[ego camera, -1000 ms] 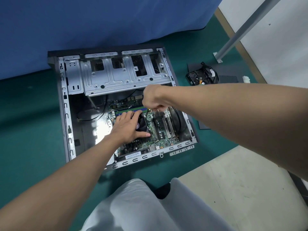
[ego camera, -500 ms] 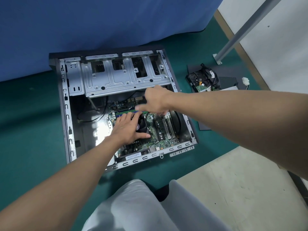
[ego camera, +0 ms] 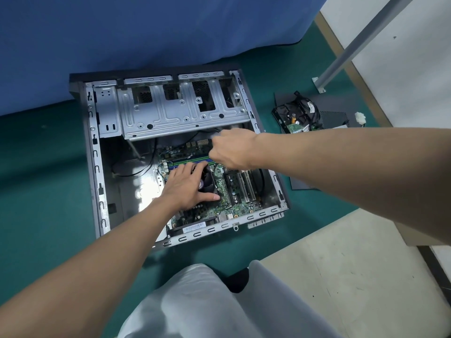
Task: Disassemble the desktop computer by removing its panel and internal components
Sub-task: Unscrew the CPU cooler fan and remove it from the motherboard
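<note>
The open desktop case [ego camera: 97,167] lies on its side on the green floor, with its side panel off. Inside are the green motherboard [ego camera: 234,191], the memory sticks [ego camera: 190,162] and the black CPU fan [ego camera: 208,182]. My left hand [ego camera: 185,189] lies flat on the fan with its fingers spread and holds nothing. My right hand [ego camera: 231,150] hovers over the right end of the memory sticks, near the white power sockets. Its fingers are curled under and blurred, so whatever they hold is hidden.
An empty metal drive cage [ego camera: 175,113] fills the case's far half. A removed hard drive with cables [ego camera: 296,118] lies on a dark panel [ego camera: 334,111] to the right. A metal post [ego camera: 353,45] and a blue cloth [ego camera: 146,32] stand behind. My white-clad knees [ego camera: 195,301] are below.
My right hand reached a finger toward the memory sticks half a second ago; now the fingers are curled back and the hand sits slightly farther in. My left hand has stayed on the fan.
</note>
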